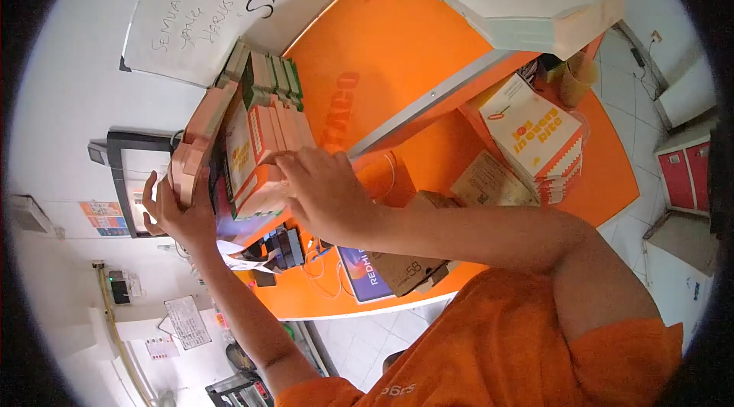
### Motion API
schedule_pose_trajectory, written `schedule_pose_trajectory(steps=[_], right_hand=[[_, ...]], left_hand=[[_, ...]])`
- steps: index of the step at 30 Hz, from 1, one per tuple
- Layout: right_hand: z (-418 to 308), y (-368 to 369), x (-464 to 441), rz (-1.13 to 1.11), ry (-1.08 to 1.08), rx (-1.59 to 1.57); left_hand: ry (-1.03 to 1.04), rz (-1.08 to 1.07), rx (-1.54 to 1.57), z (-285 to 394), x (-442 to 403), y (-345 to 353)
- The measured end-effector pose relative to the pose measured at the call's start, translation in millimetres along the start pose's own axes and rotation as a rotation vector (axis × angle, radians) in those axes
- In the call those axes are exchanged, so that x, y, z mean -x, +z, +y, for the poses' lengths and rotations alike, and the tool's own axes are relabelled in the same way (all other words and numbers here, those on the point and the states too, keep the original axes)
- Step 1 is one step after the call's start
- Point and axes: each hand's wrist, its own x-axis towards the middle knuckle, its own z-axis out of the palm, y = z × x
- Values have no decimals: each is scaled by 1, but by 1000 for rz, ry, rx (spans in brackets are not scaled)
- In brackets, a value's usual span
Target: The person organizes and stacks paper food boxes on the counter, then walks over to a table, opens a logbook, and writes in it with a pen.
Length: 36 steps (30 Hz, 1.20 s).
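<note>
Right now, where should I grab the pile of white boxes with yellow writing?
Probably put your grip on the red-patterned edges of the white box pile, pinching from above and below, coming from the orange table's corner side. The edges stagger like steps there, giving your grip something to catch, while brown cardboard crowds the neighbouring side.

"Where are the hands?"

"The right hand (329, 189) has bent fingers against the near side of a box stack (271, 120), toward the left end of the orange raised counter (382, 40). The left hand (187, 216) touches a paler box row (200, 138) just beside it."

"And the lower worktop (614, 166)?"

"A panel printed REDMI (367, 273) lies by its near edge, partly under a brown carton (413, 271). Toward the right end sit white printed boxes (527, 128), near a cup (579, 80)."
</note>
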Motion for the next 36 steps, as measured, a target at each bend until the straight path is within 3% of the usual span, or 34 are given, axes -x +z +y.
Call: schedule_pose_trajectory(steps=[5, 8, 11, 15, 18, 21, 30, 36], right_hand=[[30, -12, 11, -65, 17, -187], [31, -37, -11, 127, -15, -132], [41, -55, -39, 175, 78, -78], [61, -59, -50, 16, 74, 189], [49, -66, -46, -301, 145, 276], [61, -57, -40, -257, 26, 339], [69, -52, -37, -315, -35, 376], [70, -50, -34, -284, -75, 406]], left_hand=[[7, -87, -46, 18, 5, -7], [30, -175, -79, 37, 9, -15], [61, -250, -82, 40, 13, -15], [104, -287, -73, 40, 15, -15], [54, -366, -93, 42, 16, -19], [81, -336, 0, 38, 21, -15], [218, -248, -43, 45, 24, -15], [242, -364, 8, 43, 30, -17]])
